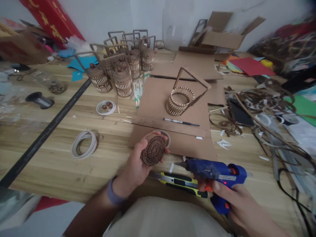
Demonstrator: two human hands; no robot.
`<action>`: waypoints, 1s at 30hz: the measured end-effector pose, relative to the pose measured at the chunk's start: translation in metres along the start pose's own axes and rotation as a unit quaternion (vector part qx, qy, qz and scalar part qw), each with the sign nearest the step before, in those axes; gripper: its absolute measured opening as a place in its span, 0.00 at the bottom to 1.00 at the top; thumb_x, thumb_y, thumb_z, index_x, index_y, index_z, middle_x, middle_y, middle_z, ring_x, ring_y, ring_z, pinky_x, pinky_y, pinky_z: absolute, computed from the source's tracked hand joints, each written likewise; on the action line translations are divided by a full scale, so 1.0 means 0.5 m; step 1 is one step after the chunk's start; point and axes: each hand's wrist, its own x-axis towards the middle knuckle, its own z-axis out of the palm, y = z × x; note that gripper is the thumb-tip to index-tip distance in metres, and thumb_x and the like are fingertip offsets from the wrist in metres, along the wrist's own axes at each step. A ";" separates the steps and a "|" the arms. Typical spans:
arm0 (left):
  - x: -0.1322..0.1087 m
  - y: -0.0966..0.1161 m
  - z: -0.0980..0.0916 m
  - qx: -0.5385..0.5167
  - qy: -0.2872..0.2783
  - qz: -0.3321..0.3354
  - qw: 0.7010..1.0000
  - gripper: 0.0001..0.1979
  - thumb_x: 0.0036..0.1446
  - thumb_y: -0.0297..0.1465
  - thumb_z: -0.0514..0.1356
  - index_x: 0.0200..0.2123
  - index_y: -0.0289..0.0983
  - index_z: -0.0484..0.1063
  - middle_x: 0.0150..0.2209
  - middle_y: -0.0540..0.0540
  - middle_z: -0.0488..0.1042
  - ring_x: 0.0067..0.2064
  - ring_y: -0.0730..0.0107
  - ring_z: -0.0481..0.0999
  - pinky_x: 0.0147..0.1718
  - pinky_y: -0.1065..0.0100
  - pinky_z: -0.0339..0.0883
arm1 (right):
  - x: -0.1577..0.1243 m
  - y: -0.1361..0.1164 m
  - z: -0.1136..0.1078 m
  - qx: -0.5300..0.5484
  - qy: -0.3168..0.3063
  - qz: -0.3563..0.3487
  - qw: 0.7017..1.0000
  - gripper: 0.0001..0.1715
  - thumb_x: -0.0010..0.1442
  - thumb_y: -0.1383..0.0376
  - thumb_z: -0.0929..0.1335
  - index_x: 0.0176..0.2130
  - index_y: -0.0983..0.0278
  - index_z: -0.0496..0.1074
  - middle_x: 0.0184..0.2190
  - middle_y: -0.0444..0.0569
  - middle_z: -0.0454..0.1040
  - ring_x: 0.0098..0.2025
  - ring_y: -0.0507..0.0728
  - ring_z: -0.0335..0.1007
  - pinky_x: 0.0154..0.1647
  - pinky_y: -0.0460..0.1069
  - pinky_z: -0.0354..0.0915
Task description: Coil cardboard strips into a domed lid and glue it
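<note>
In my left hand (138,164) is a round coiled disc (153,150) of brown corrugated strip, gripped by its edge with the flat face turned up. Behind it a pale ring (166,137) partly shows on the cardboard. My right hand (229,197) is wrapped round the handle of a blue hot glue gun (214,171); its nozzle points left toward the disc, some way apart from it. Below the gun lies a yellow and black utility knife (181,184). Farther back, a small woven basket (179,102) with a tall angular handle stands on a cardboard sheet (153,98).
Several lidded baskets (122,80) stand at the back left. A pen (181,122) lies on the cardboard. Left are a white strip roll (84,144), a ring holding brown beads (106,107) and a wire spool (39,100). Tangled brown strips (261,102) and a phone (239,112) lie right.
</note>
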 end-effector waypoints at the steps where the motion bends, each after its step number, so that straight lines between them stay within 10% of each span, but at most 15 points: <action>1: 0.001 0.003 0.001 -0.024 0.003 -0.025 0.999 0.15 0.58 0.39 0.56 0.45 0.36 0.71 0.44 0.43 0.76 0.38 0.61 0.79 0.30 0.69 0.69 | -0.001 -0.005 0.005 0.009 0.011 0.010 1.000 0.30 0.39 0.38 0.76 0.22 0.61 0.79 0.24 0.51 0.77 0.28 0.57 0.71 0.29 0.49 0.66; 12: 0.014 0.006 -0.009 -0.145 0.018 -0.147 0.978 0.24 0.58 0.48 0.57 0.46 0.35 0.72 0.45 0.38 0.78 0.39 0.54 0.81 0.29 0.68 0.71 | 0.015 0.023 -0.011 0.039 -0.003 0.036 0.999 0.28 0.39 0.41 0.77 0.22 0.62 0.79 0.26 0.53 0.77 0.29 0.58 0.71 0.32 0.50 0.66; 30: 0.008 0.014 0.002 -0.026 0.081 -0.078 0.993 0.22 0.49 0.38 0.67 0.46 0.35 0.73 0.43 0.41 0.78 0.40 0.59 0.78 0.31 0.66 0.73 | 0.047 0.028 -0.029 0.233 -0.018 0.085 0.968 0.22 0.39 0.50 0.80 0.24 0.63 0.76 0.23 0.45 0.73 0.26 0.51 0.64 0.29 0.45 0.64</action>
